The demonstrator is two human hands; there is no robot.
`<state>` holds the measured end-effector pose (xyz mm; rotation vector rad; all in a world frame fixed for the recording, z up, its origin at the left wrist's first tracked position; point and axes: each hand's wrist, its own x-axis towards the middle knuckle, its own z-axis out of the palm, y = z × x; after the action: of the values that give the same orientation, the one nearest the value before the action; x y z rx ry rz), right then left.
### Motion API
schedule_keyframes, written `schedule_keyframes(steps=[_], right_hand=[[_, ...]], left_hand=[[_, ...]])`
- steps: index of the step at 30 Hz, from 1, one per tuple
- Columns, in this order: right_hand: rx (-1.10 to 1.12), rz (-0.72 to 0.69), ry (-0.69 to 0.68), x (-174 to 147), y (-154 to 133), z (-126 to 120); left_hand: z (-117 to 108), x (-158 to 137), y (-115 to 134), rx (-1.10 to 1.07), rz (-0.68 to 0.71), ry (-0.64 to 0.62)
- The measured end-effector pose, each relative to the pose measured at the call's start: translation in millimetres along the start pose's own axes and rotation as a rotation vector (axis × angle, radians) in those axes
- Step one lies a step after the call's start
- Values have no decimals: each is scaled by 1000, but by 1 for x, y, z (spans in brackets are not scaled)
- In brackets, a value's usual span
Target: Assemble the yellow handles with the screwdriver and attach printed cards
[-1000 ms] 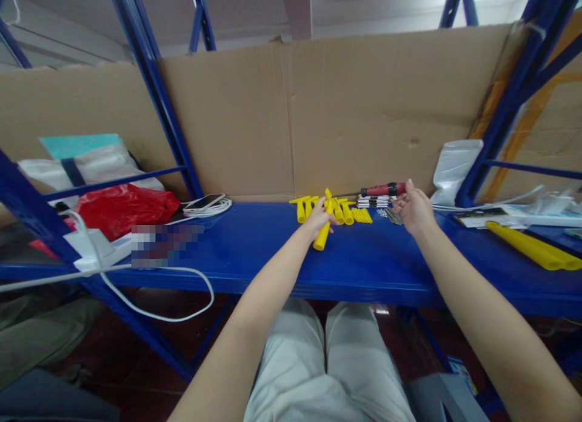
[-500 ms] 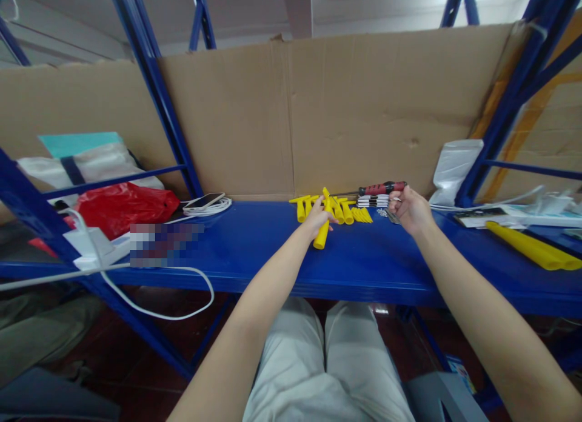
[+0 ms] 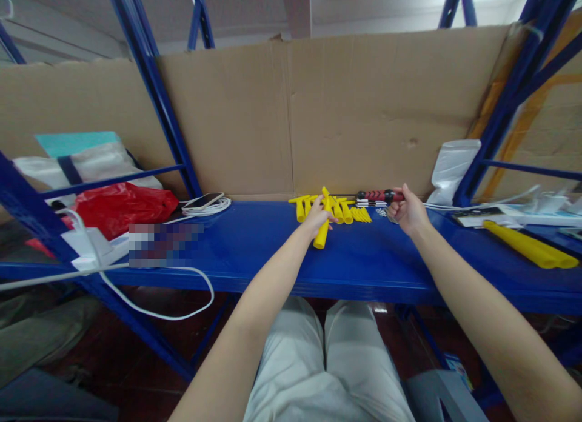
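Observation:
My left hand (image 3: 317, 217) is closed around a yellow plastic tube-shaped part (image 3: 321, 236), which tilts with its wide end toward me and a narrower tip at the top. Pinched by its handle end in my right hand (image 3: 413, 211) is a screwdriver (image 3: 375, 195) with a red and black handle. Its thin shaft runs left toward the top of the held yellow part; whether the tip touches it cannot be made out. Behind my left hand several similar yellow parts (image 3: 347, 213) stand in a row. Small flat yellow pieces (image 3: 361, 214) and tiny metal bits (image 3: 381, 212) lie between my hands.
White-and-black strips (image 3: 365, 204) lie under the screwdriver. More yellow tubes (image 3: 527, 246) rest on the blue shelf (image 3: 254, 252) at right. A cardboard wall (image 3: 354, 113) closes the back. On the left are a red bag (image 3: 122, 207), coiled white cable (image 3: 209, 207) and a power strip (image 3: 97, 249).
My right hand has lowered the screwdriver handle slightly and shifted it a little left, closer over the strips. My left hand and the yellow part hold nearly still.

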<state>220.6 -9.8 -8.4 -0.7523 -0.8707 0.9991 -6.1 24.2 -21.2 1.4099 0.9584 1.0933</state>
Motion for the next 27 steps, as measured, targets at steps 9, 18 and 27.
schedule_keyframes(steps=[9,18,27], right_hand=[[31,-24,0,-10,-8,11],[33,3,25,-4,-7,6],[17,67,-18,-9,-9,9]], left_hand=[[1,-2,1,-10,-12,16],[0,-1,0,12,-18,37],[0,1,-2,-14,-11,15]])
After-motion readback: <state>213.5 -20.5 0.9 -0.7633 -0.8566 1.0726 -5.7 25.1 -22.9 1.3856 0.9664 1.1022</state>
